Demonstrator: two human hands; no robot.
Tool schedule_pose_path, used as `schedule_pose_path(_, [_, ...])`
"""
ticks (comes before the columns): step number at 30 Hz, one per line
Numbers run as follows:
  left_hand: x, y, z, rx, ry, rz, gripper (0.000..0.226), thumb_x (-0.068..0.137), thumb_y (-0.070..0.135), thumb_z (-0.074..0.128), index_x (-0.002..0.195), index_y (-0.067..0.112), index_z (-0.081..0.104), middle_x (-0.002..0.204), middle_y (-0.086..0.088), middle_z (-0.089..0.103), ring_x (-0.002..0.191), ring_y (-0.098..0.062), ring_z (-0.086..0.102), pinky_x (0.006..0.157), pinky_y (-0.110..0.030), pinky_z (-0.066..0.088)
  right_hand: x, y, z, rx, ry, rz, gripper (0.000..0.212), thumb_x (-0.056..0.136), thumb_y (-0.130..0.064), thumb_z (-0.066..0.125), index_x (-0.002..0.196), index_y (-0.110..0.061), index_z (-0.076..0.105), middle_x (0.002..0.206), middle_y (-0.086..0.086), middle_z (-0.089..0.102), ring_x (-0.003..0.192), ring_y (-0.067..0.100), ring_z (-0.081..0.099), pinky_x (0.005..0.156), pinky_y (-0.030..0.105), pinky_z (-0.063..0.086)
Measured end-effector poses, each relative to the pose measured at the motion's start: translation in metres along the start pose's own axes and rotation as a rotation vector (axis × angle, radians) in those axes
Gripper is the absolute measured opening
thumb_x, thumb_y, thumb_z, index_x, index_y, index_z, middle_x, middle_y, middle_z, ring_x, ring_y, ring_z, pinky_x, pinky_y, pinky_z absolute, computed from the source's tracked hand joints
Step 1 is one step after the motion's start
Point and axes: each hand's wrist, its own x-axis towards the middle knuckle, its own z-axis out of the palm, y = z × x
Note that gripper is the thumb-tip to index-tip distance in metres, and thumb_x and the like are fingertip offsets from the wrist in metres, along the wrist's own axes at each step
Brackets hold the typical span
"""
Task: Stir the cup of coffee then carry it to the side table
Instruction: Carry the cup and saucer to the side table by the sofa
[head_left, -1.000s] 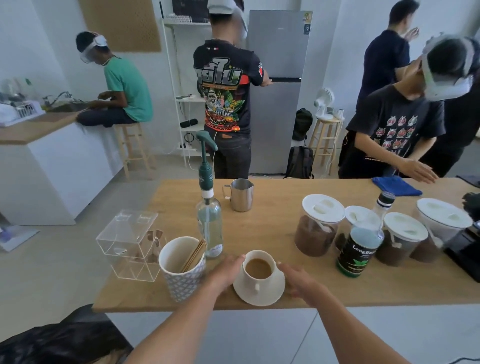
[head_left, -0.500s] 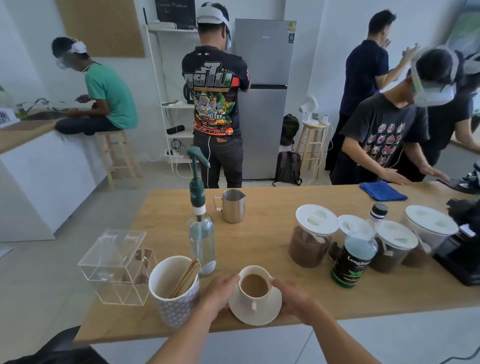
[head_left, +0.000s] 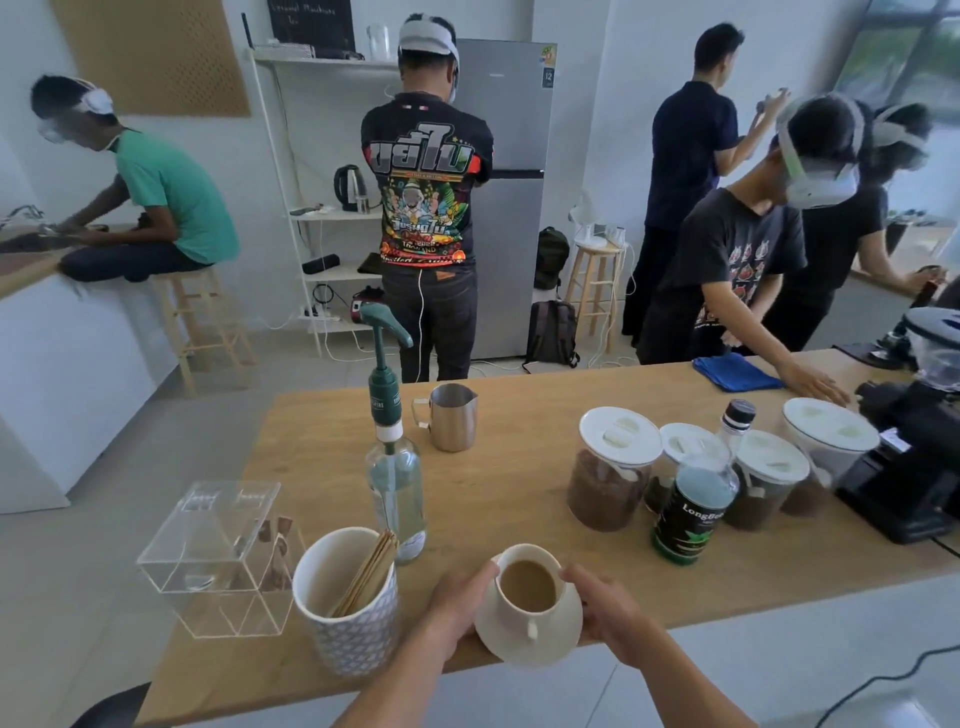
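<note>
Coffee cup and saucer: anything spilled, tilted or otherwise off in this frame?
No spill shows. The coffee cup sits on its saucer, gripped by the left hand and right hand. The saucer juts past the table edge and looks slightly tilted.

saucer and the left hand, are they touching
Touching. The head view shows the left hand wrapped against the saucer's left rim, fingers under its edge with no gap, while the right hand grips the opposite rim.

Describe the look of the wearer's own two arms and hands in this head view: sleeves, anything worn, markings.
Both forearms come in bare from the bottom edge; no sleeve or cuff shows in the frame. The left hand and right hand wear no gloves. No watch, bracelet or ring can be seen, and no cables or markings appear on either arm. Anything above the forearms is out of frame.
</note>
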Motion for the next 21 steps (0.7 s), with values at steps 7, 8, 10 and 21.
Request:
schedule_pose_path(7, [-0.014, 0.011, 0.033, 0.040, -0.092, 0.021, 0.043, 0.063, 0.056, 0.063, 0.067, 0.015, 0.075, 0.073, -0.004, 0.070, 0.077, -0.027, 0.069, 0.072, -0.039, 0.061, -0.034, 0.011, -0.037, 0.083, 0.099, -0.032, 0.031, 0.084, -0.031, 0.066, 0.096, -0.003, 0.074, 0.096, 0.018, 0.073, 0.089, 0.030, 0.066, 0.076, 0.039, 0.055])
schedule_pose_path(8, [-0.015, 0.011, 0.040, 0.055, -0.105, 0.035, 0.044, 0.060, 0.058, 0.062, 0.065, 0.016, 0.076, 0.071, -0.004, 0.071, 0.076, -0.027, 0.070, 0.075, -0.041, 0.061, -0.039, 0.013, -0.043, 0.094, 0.110, -0.035, 0.030, 0.085, -0.031, 0.065, 0.096, -0.004, 0.074, 0.095, 0.017, 0.072, 0.090, 0.030, 0.066, 0.077, 0.040, 0.055])
schedule_pose_path(10, [-0.018, 0.013, 0.054, 0.089, -0.135, 0.059, 0.044, 0.060, 0.059, 0.061, 0.061, 0.017, 0.076, 0.069, -0.003, 0.071, 0.074, -0.025, 0.069, 0.079, -0.043, 0.060, -0.047, 0.019, -0.058, 0.110, 0.138, -0.041, 0.030, 0.085, -0.031, 0.064, 0.098, -0.006, 0.073, 0.099, 0.016, 0.071, 0.095, 0.031, 0.066, 0.080, 0.041, 0.055])
schedule_pose_path(21, [-0.070, 0.020, 0.174, 0.233, -0.297, 0.098, 0.049, 0.060, 0.059, 0.058, 0.076, 0.016, 0.075, 0.086, -0.009, 0.073, 0.086, -0.028, 0.071, 0.075, -0.038, 0.061, -0.111, 0.087, -0.165, 0.220, 0.283, -0.056, 0.048, 0.074, -0.047, 0.065, 0.101, -0.009, 0.074, 0.104, 0.014, 0.072, 0.102, 0.032, 0.065, 0.081, 0.039, 0.053])
